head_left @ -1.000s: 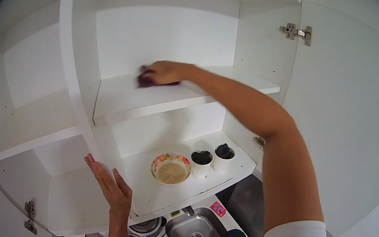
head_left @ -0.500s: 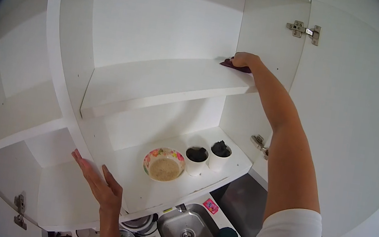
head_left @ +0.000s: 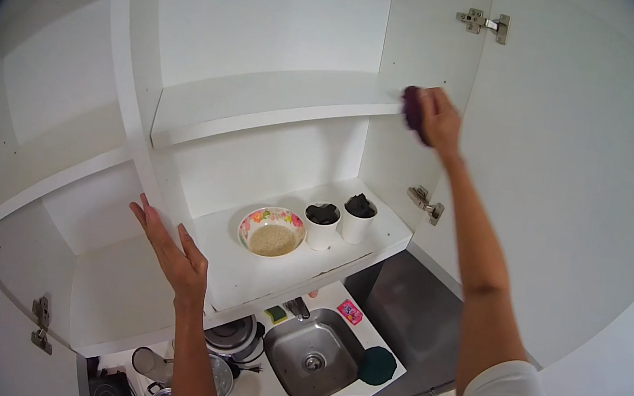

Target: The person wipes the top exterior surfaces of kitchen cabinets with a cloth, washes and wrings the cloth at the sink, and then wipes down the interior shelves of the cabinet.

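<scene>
My right hand (head_left: pixel 441 125) grips a dark purple cloth (head_left: pixel 413 114), held at the right end of the front edge of the upper shelf (head_left: pixel 282 101). The cloth is a little blurred, and whether it touches the shelf edge I cannot tell. My left hand (head_left: pixel 176 255) is raised with fingers stretched out, holding nothing, in front of the cabinet's upright divider (head_left: pixel 134 80). On the lower shelf (head_left: pixel 231 279) stand a flowered bowl (head_left: pixel 272 232) with pale grains in it and two white cups (head_left: pixel 321 231) filled with black lumps.
The open cabinet door (head_left: pixel 566 178) hangs on metal hinges at the right. Below are a steel sink (head_left: pixel 313 353) with a faucet, a dark green round item (head_left: pixel 377 366), a pink packet (head_left: pixel 350 312), a sponge (head_left: pixel 276 313), pots (head_left: pixel 231 334) and a black cooktop (head_left: pixel 112 395).
My right hand has drawn the purple cloth from the shelf's back right corner out to its front edge. The view has shifted, showing more of the counter. My left hand stays spread.
</scene>
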A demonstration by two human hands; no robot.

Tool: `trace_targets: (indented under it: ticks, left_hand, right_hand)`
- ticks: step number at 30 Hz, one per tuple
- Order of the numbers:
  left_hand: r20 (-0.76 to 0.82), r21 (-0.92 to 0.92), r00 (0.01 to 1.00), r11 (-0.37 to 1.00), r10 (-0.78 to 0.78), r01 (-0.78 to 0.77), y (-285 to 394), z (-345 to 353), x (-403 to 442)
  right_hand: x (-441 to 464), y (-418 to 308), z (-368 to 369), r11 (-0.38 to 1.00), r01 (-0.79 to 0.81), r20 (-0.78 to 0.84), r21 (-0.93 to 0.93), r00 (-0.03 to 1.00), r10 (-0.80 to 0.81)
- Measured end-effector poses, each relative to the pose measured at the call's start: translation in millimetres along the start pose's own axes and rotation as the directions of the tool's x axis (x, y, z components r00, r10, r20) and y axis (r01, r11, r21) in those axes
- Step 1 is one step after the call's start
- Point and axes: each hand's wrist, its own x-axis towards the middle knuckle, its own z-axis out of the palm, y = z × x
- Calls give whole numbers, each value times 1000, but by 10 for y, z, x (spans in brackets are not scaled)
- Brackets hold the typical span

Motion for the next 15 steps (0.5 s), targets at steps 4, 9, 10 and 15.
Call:
trace_targets:
  ticks: [4, 9, 10, 15]
  left_hand:
    - [3, -33, 1000, 999, 0, 0, 47, -33, 18]
    - [34, -59, 999, 998, -7, 9, 58, -52, 18]
    - [35, -58, 999, 998, 0, 2, 53, -41, 19]
    - [46, 25, 999, 1000, 14, -15, 122, -110, 43]
  right_hand:
    - [-423, -1134, 729, 868, 495, -87, 49, 867, -490]
    - [-795, -2358, 1058, 713, 678, 6, 178, 724, -690]
    - [-757, -2315, 1026, 690, 705, -6, 163, 700, -714]
    - [-507, -1205, 740, 794, 608, 46, 14, 793, -608]
